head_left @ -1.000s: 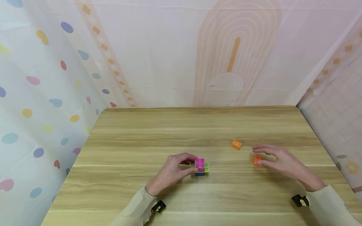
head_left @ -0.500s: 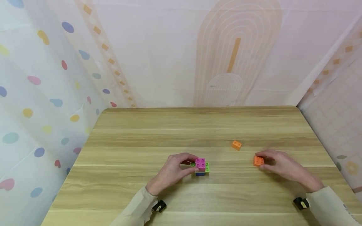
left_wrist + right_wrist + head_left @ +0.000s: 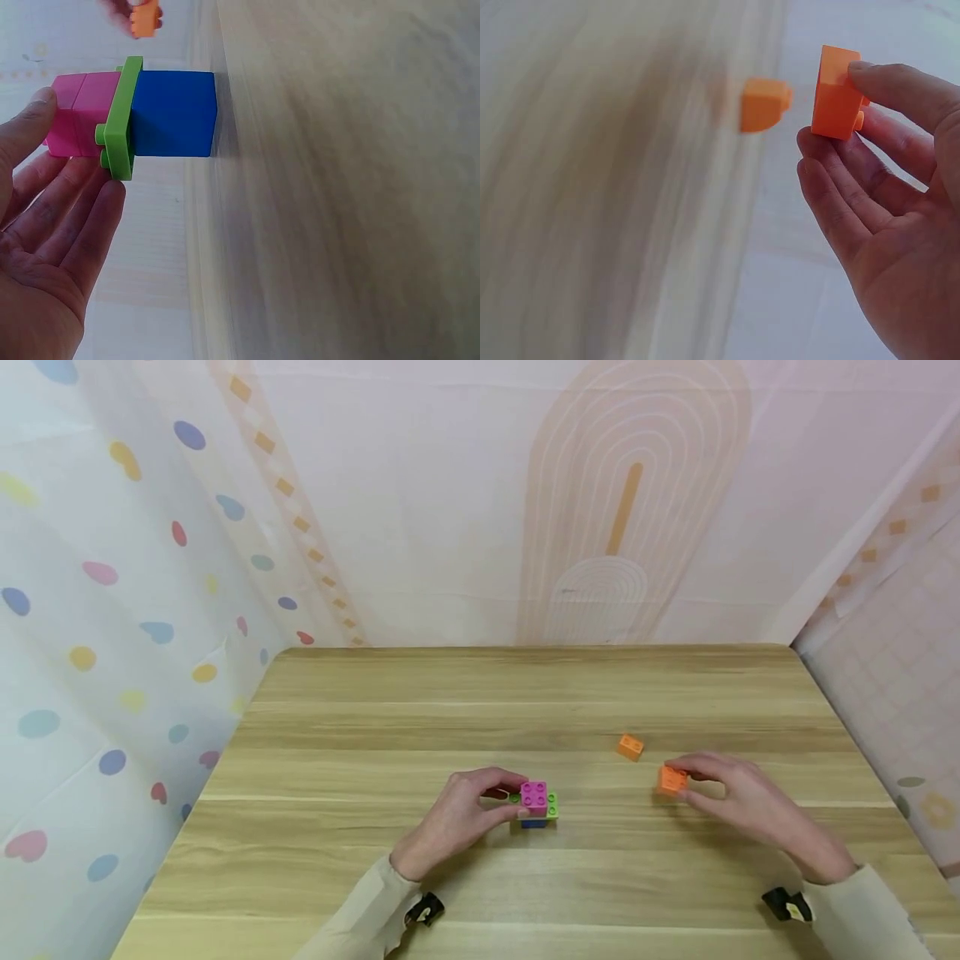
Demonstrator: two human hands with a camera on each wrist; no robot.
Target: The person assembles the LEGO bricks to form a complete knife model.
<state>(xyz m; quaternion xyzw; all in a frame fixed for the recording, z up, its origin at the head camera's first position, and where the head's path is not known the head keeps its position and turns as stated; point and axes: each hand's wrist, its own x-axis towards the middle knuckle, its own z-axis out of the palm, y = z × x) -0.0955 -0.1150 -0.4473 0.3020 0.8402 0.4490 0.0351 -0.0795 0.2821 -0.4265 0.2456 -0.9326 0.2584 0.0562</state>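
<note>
My left hand [image 3: 465, 814] grips the pink bricks [image 3: 534, 797] at the top of a small stack, thumb on the near side and fingers behind. In the left wrist view two pink bricks sit on a lime green plate [image 3: 120, 124] with round studded ends, and a blue block [image 3: 174, 114] forms the base on the table. To the right, my right hand [image 3: 750, 797] pinches an orange brick [image 3: 672, 780] between thumb and fingers. The right wrist view shows this orange brick [image 3: 836, 94] raised off the wood, studs toward the palm.
A smaller, lighter orange brick [image 3: 630, 747] with a curved side lies on the wooden table [image 3: 420, 710], behind and left of the right hand. A patterned curtain [image 3: 435, 510] hangs along the table's far edge, with others at the left and right.
The right hand has closed its thumb and fingers on the orange brick, lifted it and moved it slightly left. The left hand keeps its grip on the stack.
</note>
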